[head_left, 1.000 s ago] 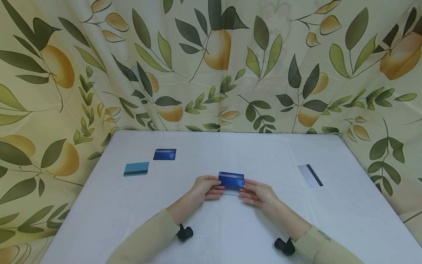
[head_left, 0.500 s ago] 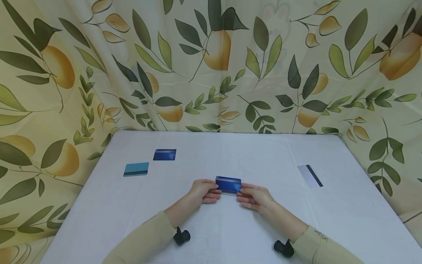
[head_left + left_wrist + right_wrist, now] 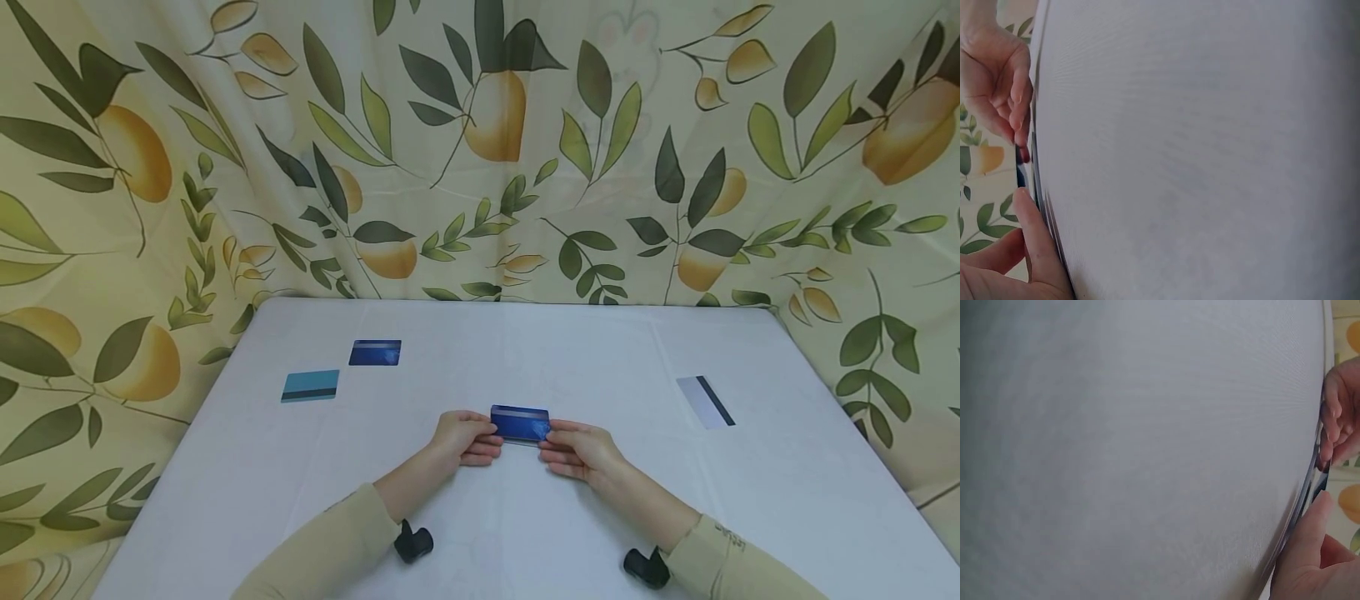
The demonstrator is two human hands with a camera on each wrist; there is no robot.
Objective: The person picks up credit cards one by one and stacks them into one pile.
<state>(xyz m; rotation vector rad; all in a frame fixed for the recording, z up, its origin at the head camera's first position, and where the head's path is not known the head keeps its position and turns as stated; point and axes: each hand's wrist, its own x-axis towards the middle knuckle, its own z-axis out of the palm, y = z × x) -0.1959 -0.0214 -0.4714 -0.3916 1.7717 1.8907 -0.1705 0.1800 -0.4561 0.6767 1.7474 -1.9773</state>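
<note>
A dark blue bank card with a grey stripe is held level between both hands, just over the white tabletop near its middle. My left hand pinches its left end between thumb and fingers. At the other end my right hand pinches it likewise. Just below the card's front edge shows a thin dark line, perhaps the edge of something flat beneath; the card hides the rest. The left wrist view shows the card edge-on between the fingertips. So does the right wrist view, where the card looks very thin.
On the table, a second dark blue card lies at back left. A light blue card with a black stripe lies further left. A pale card with a dark stripe lies to the right. Behind hangs a patterned curtain.
Both hands have brought the dark blue card nearer and slightly left, then lower toward the table. The dark line under it is now mostly covered. The other cards stay put.
</note>
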